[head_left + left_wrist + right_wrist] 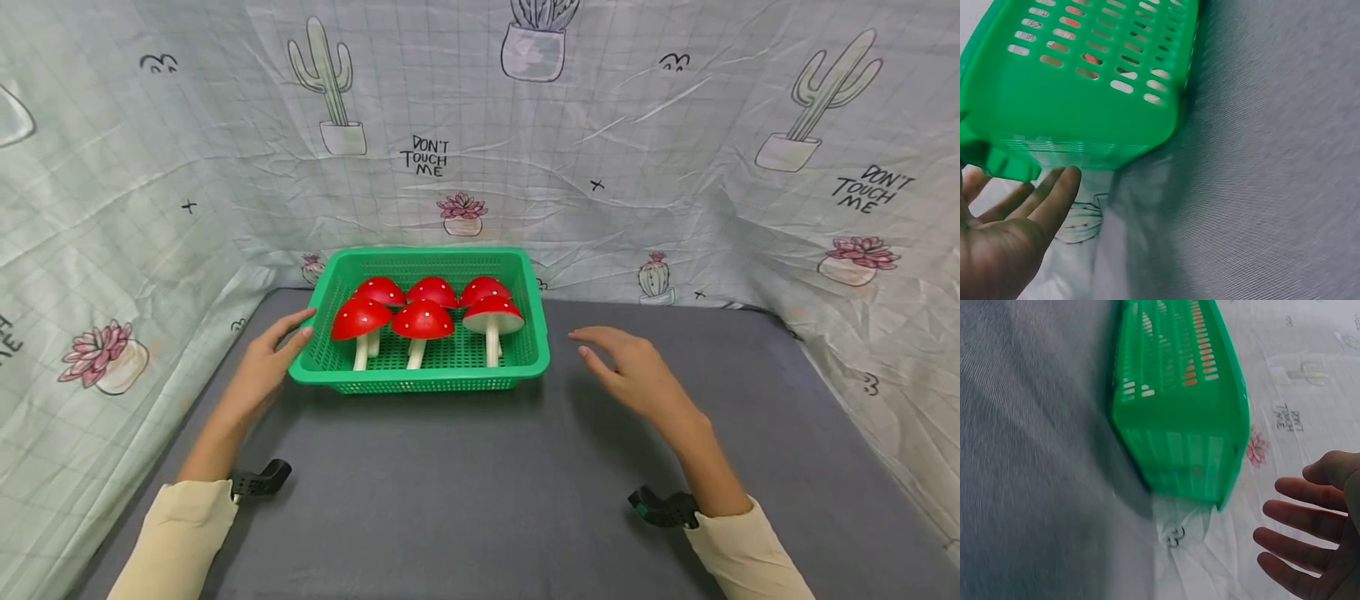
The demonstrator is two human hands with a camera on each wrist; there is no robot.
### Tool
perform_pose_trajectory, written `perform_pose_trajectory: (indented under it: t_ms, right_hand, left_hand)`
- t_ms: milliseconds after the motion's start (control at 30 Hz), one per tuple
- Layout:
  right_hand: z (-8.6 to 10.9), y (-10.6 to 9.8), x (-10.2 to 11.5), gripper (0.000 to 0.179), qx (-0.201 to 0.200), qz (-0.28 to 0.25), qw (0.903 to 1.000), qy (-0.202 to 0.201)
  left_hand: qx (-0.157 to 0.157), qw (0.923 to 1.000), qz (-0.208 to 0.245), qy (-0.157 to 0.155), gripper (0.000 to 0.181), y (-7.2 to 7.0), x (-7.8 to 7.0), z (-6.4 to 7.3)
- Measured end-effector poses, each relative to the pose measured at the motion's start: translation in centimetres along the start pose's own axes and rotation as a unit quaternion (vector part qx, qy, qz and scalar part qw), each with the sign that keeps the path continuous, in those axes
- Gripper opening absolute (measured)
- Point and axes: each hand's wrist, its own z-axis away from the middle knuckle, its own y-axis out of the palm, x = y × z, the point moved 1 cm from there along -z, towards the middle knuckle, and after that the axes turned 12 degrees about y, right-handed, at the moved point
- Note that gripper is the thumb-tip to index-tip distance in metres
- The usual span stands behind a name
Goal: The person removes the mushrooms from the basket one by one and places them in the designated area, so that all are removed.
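Observation:
A green plastic basket (427, 377) stands at the back of the grey table, with several red-capped toy mushrooms (423, 320) upright inside it. Their caps carry white dots and their stems are white. At the basket's left rim is my left hand (264, 360), its fingers extended and the fingertips at the edge; whether they touch cannot be told. The left wrist view has this hand (1019, 231) by the basket's end wall, palm showing. To the right of the basket, apart from it, hovers my right hand (637, 375), fingers spread and holding nothing.
A grey cloth (450, 492) covers the table. White curtains (600, 125) printed with cacti and lettering hang behind and on both sides, close to the basket's back. Each wrist wears a black camera band (258, 479).

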Motion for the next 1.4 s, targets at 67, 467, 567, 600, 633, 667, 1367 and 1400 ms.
perform_pose_trajectory:
  t_ms: [67,467,567,600,633,667,1367,1400]
  right_hand:
    - [-0.4,0.4,0.4,0.03,0.001,-0.006,0.9999,-0.009]
    - [-1.7,1.8,2.2,0.026,0.006,-0.053,0.9985,-0.014]
    - [-2.2,1.8,2.4,0.026,0.008,-0.065,0.9978,-0.009]
    - [-2.4,1.8,2.5,0.026,0.009,-0.068,0.9976,-0.008]
    - [-2.5,1.8,2.5,0.026,0.01,-0.07,0.9975,-0.007]
    - [-2.7,1.9,2.5,0.026,0.013,-0.07,0.9975,-0.006]
    - [-7.8,1.5,4.1,0.031,0.123,-0.11,0.9859,0.026]
    - [-7.9,1.5,4.0,0.032,0.13,-0.117,0.9841,0.028]
  left_hand:
    - [-0.01,0.9976,0.068,-0.006,0.058,0.1,0.3,0.1]
    - [0.036,0.9287,0.369,0.001,0.051,0.7,2.5,0.4]
    - [0.042,0.9228,0.383,0.001,0.049,0.7,2.7,0.4]
    - [0.043,0.9204,0.389,-0.001,0.048,0.7,2.8,0.3]
    - [0.046,0.9171,0.396,-0.002,0.048,0.6,2.9,0.3]
    - [0.049,0.9137,0.403,-0.002,0.047,0.6,3.0,0.3]
    - [0.046,0.8951,0.443,-0.019,0.046,-0.2,2.9,0.0]
    - [0.045,0.8959,0.442,-0.021,0.046,-0.3,2.9,0.1]
